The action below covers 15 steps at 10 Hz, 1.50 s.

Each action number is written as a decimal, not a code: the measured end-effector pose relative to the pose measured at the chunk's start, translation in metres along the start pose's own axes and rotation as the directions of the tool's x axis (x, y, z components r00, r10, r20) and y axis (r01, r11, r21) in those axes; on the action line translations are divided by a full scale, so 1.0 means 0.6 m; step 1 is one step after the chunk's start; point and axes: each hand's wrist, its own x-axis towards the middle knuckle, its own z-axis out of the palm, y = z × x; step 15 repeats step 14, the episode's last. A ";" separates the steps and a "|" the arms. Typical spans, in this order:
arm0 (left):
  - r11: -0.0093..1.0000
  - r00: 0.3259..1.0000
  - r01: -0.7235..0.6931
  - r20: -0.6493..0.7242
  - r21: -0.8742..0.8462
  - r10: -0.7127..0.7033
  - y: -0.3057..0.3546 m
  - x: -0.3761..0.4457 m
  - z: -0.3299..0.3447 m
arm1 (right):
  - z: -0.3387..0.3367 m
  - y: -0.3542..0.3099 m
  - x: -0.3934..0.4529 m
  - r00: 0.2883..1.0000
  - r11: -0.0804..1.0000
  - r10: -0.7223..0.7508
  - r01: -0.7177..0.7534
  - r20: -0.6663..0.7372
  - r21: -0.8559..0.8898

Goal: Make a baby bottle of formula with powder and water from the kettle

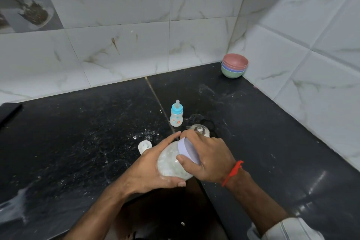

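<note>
Currently both hands are on a clear jar with a lavender lid, held above the front edge of the black counter. Jar is tilted: long axis runs from lower left to upper right, lid end pointing up, right and away from the camera, base toward the person. Left hand cups the jar body from below and the left, fingers curled round it, thumb along the top. Right hand grips the lid from the right, thumb on its near rim, fingers wrapped over the far side. Contents look whitish; can't tell what. Baby bottle with blue collar stands upright further back, teat pointing up, well apart from the hands. Kettle sits just behind the right hand, partly hidden. Small clear cap lies on the counter left of the hands. Stacked bowls in the far corner.
</note>
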 end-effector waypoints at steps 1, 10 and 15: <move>0.996 0.999 -0.022 -0.029 0.091 0.024 0.006 -0.001 -0.001 | 0.015 -0.003 -0.001 0.999 1.000 0.017 -0.017 -0.028 -0.002; 0.954 0.773 0.298 -0.581 -0.024 -0.256 -0.172 0.156 -0.132 | 0.081 0.025 0.060 0.713 0.704 0.682 -0.700 0.162 0.119; 0.958 0.860 0.281 -0.457 0.049 -0.229 -0.242 0.181 -0.153 | 0.113 0.000 0.082 0.721 0.722 0.691 -0.684 0.047 -0.103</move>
